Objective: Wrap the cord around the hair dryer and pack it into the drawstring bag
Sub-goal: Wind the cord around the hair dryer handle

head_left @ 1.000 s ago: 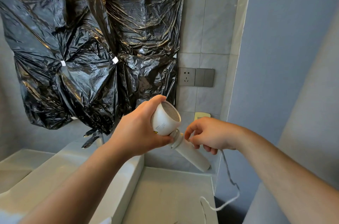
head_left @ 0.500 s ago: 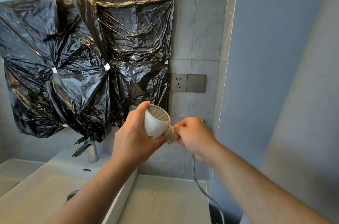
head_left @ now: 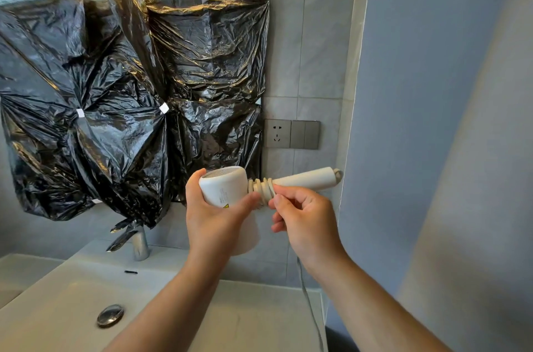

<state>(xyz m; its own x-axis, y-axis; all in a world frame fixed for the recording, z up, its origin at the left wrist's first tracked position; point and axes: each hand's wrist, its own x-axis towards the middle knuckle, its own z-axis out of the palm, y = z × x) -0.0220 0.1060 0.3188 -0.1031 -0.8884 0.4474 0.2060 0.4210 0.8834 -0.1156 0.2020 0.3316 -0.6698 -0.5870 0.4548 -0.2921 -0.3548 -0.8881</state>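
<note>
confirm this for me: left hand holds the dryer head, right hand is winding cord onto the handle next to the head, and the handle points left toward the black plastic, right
Not quite. In the head view the handle points right, toward the blue wall, away from the black plastic. The rest holds: the left hand holds the dryer head, and the right hand is at the cord coils beside it.

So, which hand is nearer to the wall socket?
The right hand. It is below the wall socket, almost directly under it, at the dryer's handle. The left hand is further left, holding the hair dryer by its head.
</note>
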